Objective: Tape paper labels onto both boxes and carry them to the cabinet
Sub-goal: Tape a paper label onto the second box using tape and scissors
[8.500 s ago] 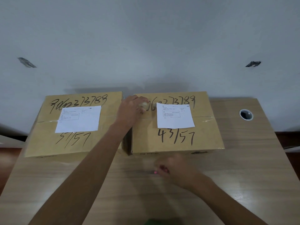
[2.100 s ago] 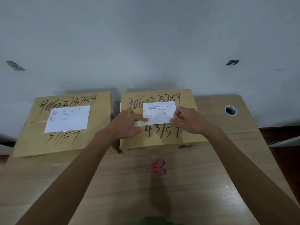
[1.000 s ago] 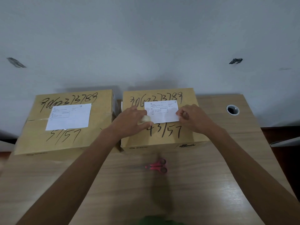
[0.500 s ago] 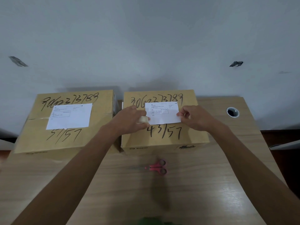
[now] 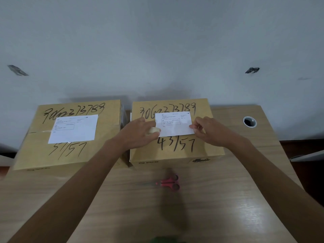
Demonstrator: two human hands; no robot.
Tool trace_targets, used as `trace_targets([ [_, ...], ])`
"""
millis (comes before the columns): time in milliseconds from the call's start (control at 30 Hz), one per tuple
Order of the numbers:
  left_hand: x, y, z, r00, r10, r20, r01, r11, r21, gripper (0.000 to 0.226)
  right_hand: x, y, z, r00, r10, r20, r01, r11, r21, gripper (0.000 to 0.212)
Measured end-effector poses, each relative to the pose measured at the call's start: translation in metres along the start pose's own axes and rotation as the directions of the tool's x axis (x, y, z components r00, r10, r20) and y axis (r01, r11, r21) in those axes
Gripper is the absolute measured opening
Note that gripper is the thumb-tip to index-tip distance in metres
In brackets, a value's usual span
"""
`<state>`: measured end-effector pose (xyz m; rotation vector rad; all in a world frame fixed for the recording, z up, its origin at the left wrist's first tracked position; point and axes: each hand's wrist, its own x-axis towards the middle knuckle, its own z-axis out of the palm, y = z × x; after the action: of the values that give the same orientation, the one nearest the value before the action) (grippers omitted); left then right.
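Observation:
Two brown cardboard boxes with black handwritten numbers stand side by side at the back of the wooden table. The left box [image 5: 35, 146] carries a white paper label [image 5: 74, 128] on its top. On the right box [image 5: 206, 146] lies a second white label [image 5: 175, 124]. My left hand [image 5: 140, 134] grips a small roll of clear tape [image 5: 153, 131] at that label's left edge. My right hand [image 5: 208, 131] pinches at the label's right edge with curled fingers; whether tape is between them I cannot tell.
Pink-handled scissors [image 5: 166, 184] lie on the table [image 5: 219, 207] in front of the right box. A round cable hole [image 5: 249, 121] sits at the table's back right. A grey wall rises right behind the boxes.
Over the last second both hands have stayed at the right label's edges with only slight shifts. Earlier, my right hand left the scissors on the table and came up to the label.

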<state>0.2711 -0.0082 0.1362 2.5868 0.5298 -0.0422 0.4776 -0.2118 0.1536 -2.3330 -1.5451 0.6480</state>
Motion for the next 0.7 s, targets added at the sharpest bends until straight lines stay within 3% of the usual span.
trace_targets([
  [367,-0.002,0.0068,0.0025,0.996,-0.024,-0.084,0.004,0.974,-0.228,0.014,0.0097,0.0015,-0.0037,0.997,0.071,-0.003,-0.071,0.994,0.085,0.01],
  [433,-0.0012,0.007,0.0038,0.995,-0.04,-0.089,0.016,0.966,-0.257,0.017,0.0091,0.0016,-0.0051,0.998,0.069,0.013,-0.07,0.993,0.093,0.012],
  [700,0.0017,0.0088,0.0093,0.989,-0.049,-0.138,0.019,0.977,-0.215,0.015,0.0077,0.0048,-0.0084,0.995,0.098,0.028,-0.101,0.986,0.129,0.019],
])
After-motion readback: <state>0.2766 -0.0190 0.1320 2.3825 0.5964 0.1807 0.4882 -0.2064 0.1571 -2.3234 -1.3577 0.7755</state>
